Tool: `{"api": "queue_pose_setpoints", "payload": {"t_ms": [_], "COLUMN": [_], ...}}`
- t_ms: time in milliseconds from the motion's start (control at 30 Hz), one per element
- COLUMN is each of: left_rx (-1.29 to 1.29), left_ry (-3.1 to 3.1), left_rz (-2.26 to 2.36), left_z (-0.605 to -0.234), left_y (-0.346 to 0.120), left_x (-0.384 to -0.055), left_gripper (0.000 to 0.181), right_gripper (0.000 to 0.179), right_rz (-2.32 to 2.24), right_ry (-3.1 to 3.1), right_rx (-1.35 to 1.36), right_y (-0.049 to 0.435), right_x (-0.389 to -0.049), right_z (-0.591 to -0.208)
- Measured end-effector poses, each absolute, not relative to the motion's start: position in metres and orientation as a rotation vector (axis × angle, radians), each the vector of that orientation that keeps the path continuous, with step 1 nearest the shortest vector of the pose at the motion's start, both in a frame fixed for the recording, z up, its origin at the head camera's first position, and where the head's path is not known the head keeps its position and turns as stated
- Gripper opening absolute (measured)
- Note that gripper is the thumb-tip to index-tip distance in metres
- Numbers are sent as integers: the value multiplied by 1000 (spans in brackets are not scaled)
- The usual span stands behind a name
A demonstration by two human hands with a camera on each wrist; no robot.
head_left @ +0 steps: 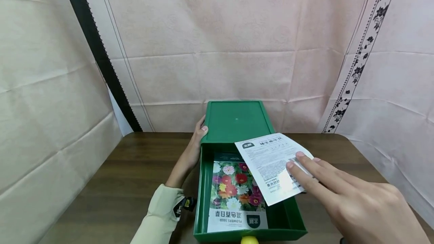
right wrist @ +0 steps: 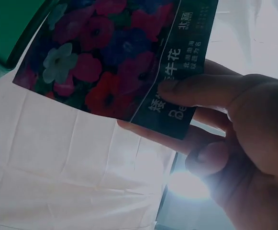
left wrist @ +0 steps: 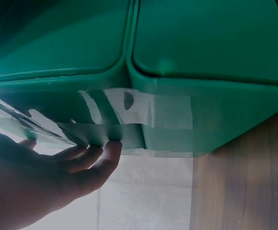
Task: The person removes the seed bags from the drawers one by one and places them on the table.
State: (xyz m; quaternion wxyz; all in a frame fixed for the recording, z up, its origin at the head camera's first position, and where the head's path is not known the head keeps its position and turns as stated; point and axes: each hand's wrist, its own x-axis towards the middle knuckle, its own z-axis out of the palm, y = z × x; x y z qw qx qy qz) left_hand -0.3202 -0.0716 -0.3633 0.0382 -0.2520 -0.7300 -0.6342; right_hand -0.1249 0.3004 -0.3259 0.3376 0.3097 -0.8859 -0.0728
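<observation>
A green box (head_left: 295, 219) stands on the table with its lid (head_left: 237, 121) tipped back behind it. My left hand (head_left: 196, 138) holds the lid's left edge, the thumb at the side. Fingers (left wrist: 107, 160) reach the box's outer side near clear tape (left wrist: 172, 112) across the seam in the left wrist view. A flower seed packet (head_left: 234, 195) lies inside the box's left part. Pinched between thumb and fingers of my right hand (head_left: 366, 199) is another seed packet (head_left: 271, 168), tilted over the box's right side. Its printed back faces up; colourful flowers show in the right wrist view.
The brown wooden table (head_left: 135, 168) extends to both sides of the box. Something round and yellow (head_left: 249, 240) shows at the box's front edge. Pale cloth (head_left: 220, 48) hangs behind the table and along both sides.
</observation>
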Motion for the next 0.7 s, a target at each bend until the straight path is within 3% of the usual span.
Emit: {"api": "queue_pose_setpoints", "payload": {"t_ms": [67,167,433,700], "left_rx": [-764,-765,-770,-773], "left_ry": [-2237,-2244,-2254,-2234], "left_rz": [-1949,-1952,-1954,-1963], "left_z": [-363,-363,-363,-365], "left_y": [-72,-72,-68,-70], "left_x": [-319,-318,-318,-320], "left_gripper": [75,75,75,74], "right_gripper": [102,92,96,82], "right_rz": [-191,-187,-142,-30], "right_ry": [-2338,-2326,-2290,-2296], "right_rx": [791,781,701,526], "right_y": [264,250,252,260], "right_x": [-101,-95,-106,-125], "right_z": [-278,-260,-263,-267]}}
